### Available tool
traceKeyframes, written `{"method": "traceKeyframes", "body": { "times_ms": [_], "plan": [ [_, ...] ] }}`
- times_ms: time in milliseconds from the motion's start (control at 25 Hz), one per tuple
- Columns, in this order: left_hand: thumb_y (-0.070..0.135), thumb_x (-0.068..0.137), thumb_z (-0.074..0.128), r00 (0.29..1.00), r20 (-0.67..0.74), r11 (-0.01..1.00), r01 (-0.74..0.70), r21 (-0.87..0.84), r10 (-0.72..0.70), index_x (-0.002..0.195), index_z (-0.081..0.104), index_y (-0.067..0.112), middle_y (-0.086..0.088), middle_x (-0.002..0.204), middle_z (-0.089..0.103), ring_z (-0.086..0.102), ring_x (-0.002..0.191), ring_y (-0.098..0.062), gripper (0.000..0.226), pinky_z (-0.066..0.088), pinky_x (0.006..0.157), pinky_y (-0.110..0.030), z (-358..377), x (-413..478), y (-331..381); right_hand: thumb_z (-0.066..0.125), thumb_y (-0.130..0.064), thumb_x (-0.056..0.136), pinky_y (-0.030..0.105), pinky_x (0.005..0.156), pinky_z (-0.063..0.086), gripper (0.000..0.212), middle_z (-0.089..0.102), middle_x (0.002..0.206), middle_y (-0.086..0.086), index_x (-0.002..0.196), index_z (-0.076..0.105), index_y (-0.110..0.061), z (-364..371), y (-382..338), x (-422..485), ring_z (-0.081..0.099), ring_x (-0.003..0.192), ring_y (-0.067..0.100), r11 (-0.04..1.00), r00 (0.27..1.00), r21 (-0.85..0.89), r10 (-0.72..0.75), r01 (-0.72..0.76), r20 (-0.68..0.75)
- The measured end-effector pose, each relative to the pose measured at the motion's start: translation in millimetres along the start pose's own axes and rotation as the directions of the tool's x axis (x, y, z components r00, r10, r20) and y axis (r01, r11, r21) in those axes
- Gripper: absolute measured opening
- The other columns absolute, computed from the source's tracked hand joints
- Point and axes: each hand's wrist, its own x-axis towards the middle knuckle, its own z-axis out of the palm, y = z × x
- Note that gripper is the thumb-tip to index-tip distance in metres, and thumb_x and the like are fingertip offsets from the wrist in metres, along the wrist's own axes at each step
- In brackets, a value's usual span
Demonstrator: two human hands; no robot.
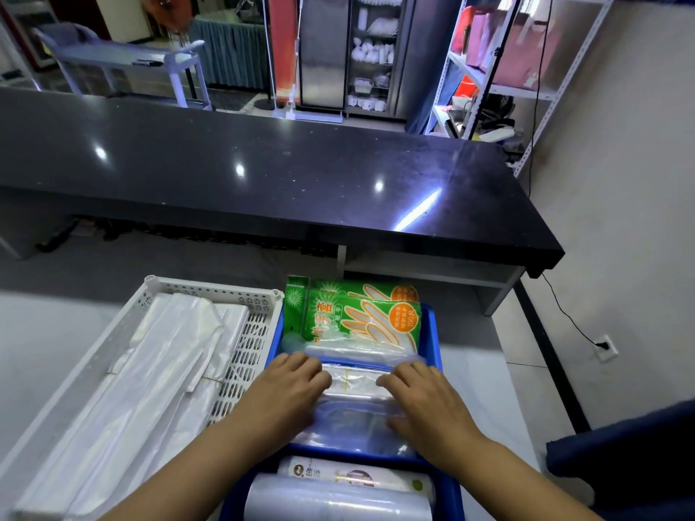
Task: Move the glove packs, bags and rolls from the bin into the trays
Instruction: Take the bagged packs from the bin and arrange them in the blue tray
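Note:
A blue tray [432, 332] in front of me holds two green glove packs [349, 314] at its far end and clear plastic bags [353, 381] nearer to me. My left hand [289, 389] and my right hand [425, 392] lie flat on the clear bags, fingers spread, one at each side. Closer to me, a second blue compartment [453, 494] holds a printed roll [357, 477] and a clear film roll [338, 502]. Left of the blue tray, a white perforated tray [244, 295] contains white plastic bags [150, 370].
Both trays sit on a pale counter [37, 332]. A long black counter [263, 174] runs across behind them. Metal shelving [489, 69] stands at the back right, and a dark blue chair edge [620, 464] is at my right.

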Motion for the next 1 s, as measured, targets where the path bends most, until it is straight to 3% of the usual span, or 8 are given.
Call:
{"method": "traceKeyframes", "body": {
  "times_ms": [120,320,440,520,640,760,880,1000],
  "plan": [
    [0.036,0.021,0.076,1.000,0.026,1.000,0.008,-0.027,-0.007,0.082,0.068,0.031,0.014,0.078,0.065,0.063,0.069,-0.008,0.062,0.046,0.060,-0.015,5.0,3.2,-0.4,0.062,-0.025,0.075,0.035,0.087,0.043,0.042,0.055,0.117,0.002,0.116,0.052,-0.022,8.9,5.3,5.3,0.051,0.107,0.025,0.998,0.995,0.034,-0.059,0.057,0.080],
    [0.030,0.020,0.080,0.992,0.056,0.993,0.114,0.004,-0.114,0.089,0.070,0.026,0.010,0.073,0.066,0.063,0.063,-0.012,0.070,0.049,0.057,-0.015,6.2,0.3,-5.3,0.049,-0.035,0.085,0.037,0.089,0.040,0.034,0.048,0.122,0.002,0.117,0.046,-0.023,12.4,17.4,9.9,0.048,0.111,0.025,0.998,0.976,0.041,-0.057,0.050,0.212],
    [0.022,0.035,0.079,0.981,-0.016,0.981,0.192,0.021,-0.192,0.097,0.069,0.023,0.005,0.081,0.067,0.064,0.070,-0.016,0.063,0.047,0.067,-0.023,5.4,-3.2,2.5,0.052,-0.033,0.083,0.038,0.089,0.040,0.036,0.052,0.121,0.003,0.117,0.049,-0.022,9.9,20.7,16.8,0.049,0.110,0.026,0.991,0.977,0.059,-0.131,0.123,0.169],
    [0.017,0.039,0.077,0.959,-0.053,0.960,0.280,0.000,-0.280,0.101,0.067,0.023,0.003,0.087,0.067,0.065,0.077,-0.019,0.063,0.036,0.073,-0.026,4.1,-8.4,7.2,0.059,-0.033,0.079,0.038,0.085,0.044,0.037,0.058,0.116,0.002,0.114,0.054,-0.022,7.8,20.9,26.2,0.053,0.106,0.025,0.978,0.977,0.090,-0.196,0.188,0.088],
    [0.016,0.040,0.080,0.903,-0.082,0.906,0.418,-0.067,-0.423,0.099,0.067,0.018,-0.002,0.091,0.068,0.066,0.083,-0.024,0.061,0.047,0.075,-0.027,-5.5,-21.5,6.7,0.063,-0.032,0.080,0.036,0.080,0.046,0.033,0.063,0.110,0.001,0.111,0.059,-0.023,3.1,15.0,43.3,0.057,0.101,0.025,0.961,0.969,0.133,-0.245,0.241,0.014],
    [0.017,0.057,0.078,0.825,-0.095,0.828,0.543,-0.140,-0.557,0.100,0.068,0.016,-0.004,0.095,0.068,0.065,0.088,-0.028,0.044,0.052,0.076,-0.033,-19.7,-53.8,0.7,0.059,-0.032,0.085,0.036,0.081,0.045,0.029,0.064,0.109,0.001,0.112,0.059,-0.023,-0.9,-3.9,58.2,0.057,0.101,0.026,0.942,0.958,0.185,-0.286,0.280,0.007],
    [0.021,0.066,0.077,0.730,-0.125,0.738,0.644,-0.202,-0.672,0.094,0.069,0.018,-0.001,0.089,0.070,0.066,0.082,-0.026,0.029,0.052,0.071,-0.033,-32.8,-107.8,2.4,0.059,-0.032,0.085,0.035,0.078,0.047,0.025,0.067,0.104,-0.001,0.108,0.062,-0.025,-9.4,-39.7,61.5,0.060,0.098,0.025,0.917,0.940,0.218,-0.340,0.334,-0.009],
    [0.020,0.062,0.082,0.641,-0.161,0.659,0.713,-0.240,-0.751,0.086,0.070,0.021,0.003,0.080,0.071,0.067,0.072,-0.022,0.028,0.053,0.064,-0.030,-39.9,-165.6,12.2,0.056,-0.035,0.085,0.032,0.070,0.046,0.021,0.068,0.097,-0.007,0.104,0.062,-0.029,-18.5,-82.0,60.8,0.062,0.092,0.018,0.893,0.920,0.231,-0.390,0.386,-0.027]
  ]
}}
